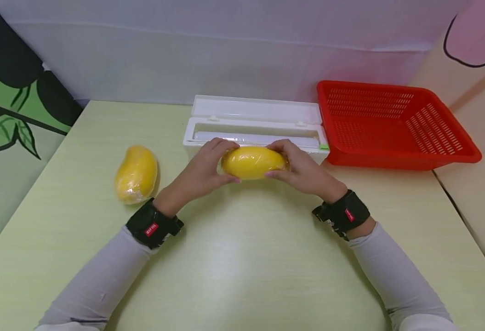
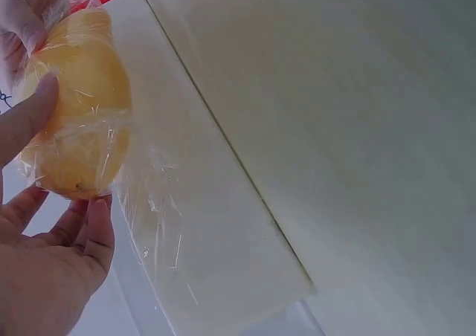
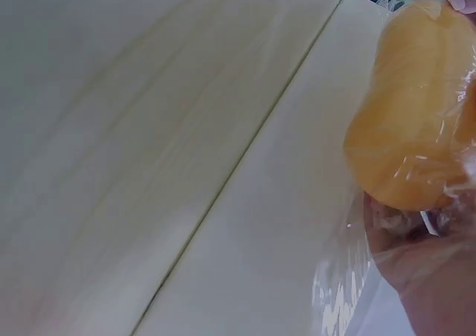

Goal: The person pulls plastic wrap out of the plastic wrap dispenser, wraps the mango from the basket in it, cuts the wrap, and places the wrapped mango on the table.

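Both hands hold a yellow mango (image 1: pixel 253 162) in front of a white cling film box (image 1: pixel 256 126). My left hand (image 1: pixel 202 171) grips its left end, thumb low and fingers above. The other end is gripped by my right hand (image 1: pixel 304 170) in the same way. Clear cling film (image 2: pixel 160 210) covers the mango and spreads beside it over the box's front in the left wrist view. In the right wrist view loose film (image 3: pixel 343 291) shows below the fruit, some of it over the fingers. A second mango (image 1: pixel 136 174), wrapped in film, lies on the table to the left.
The box's lid (image 1: pixel 254 109) stands open at the back, with a white roll (image 1: pixel 254 139) inside. Close to the box's right end is a red plastic basket (image 1: pixel 391 156). A pale cloth (image 1: pixel 184 59) hangs behind the light wooden table (image 1: pixel 234 262).
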A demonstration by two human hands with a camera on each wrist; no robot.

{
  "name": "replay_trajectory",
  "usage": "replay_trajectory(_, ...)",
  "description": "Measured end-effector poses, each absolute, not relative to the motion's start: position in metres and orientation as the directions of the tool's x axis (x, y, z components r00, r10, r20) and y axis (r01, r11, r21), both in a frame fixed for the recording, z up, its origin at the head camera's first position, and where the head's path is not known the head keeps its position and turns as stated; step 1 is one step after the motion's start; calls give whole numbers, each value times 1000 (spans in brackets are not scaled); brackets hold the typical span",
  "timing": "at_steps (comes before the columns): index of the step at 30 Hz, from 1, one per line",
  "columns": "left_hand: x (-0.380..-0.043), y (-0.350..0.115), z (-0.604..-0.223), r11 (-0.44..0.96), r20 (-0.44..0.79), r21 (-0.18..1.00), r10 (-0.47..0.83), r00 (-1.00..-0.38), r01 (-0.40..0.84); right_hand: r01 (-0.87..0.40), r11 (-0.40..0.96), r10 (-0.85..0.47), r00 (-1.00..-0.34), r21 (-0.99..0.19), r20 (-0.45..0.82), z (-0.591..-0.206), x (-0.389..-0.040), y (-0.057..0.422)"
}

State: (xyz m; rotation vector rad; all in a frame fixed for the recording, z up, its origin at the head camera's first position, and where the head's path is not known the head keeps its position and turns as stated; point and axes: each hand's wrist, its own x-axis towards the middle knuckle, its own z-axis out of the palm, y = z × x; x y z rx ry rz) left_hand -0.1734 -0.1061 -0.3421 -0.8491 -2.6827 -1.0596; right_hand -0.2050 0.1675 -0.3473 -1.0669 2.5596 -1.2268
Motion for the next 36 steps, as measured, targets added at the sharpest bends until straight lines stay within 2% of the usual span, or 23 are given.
replay_trajectory(5,-175,-107,-342,607,290,594,450,-844,528,-624,445,-620,-732,-642,282,-348,-205,168)
replay_trajectory(8,-176,-107,-343,618,263,604,443,-857,504,-641,474,-613,-733,-603,296,-347,-203,168)
replay_trajectory(12,-176,-108,-346,608,304,589,443,-843,532,-637,530,-594,-750,-560,291,-346,-201,167)
replay_trajectory(15,-176,-108,-346,605,341,566,446,-827,560,-606,575,-566,-780,-549,268,-347,-200,166)
replay_trajectory(20,-177,-109,-345,615,311,571,451,-837,543,-560,618,-524,-817,-553,242,-347,-198,163)
replay_trajectory(36,-178,-112,-345,664,233,559,449,-862,497,-614,597,-526,-786,-516,326,-350,-194,157)
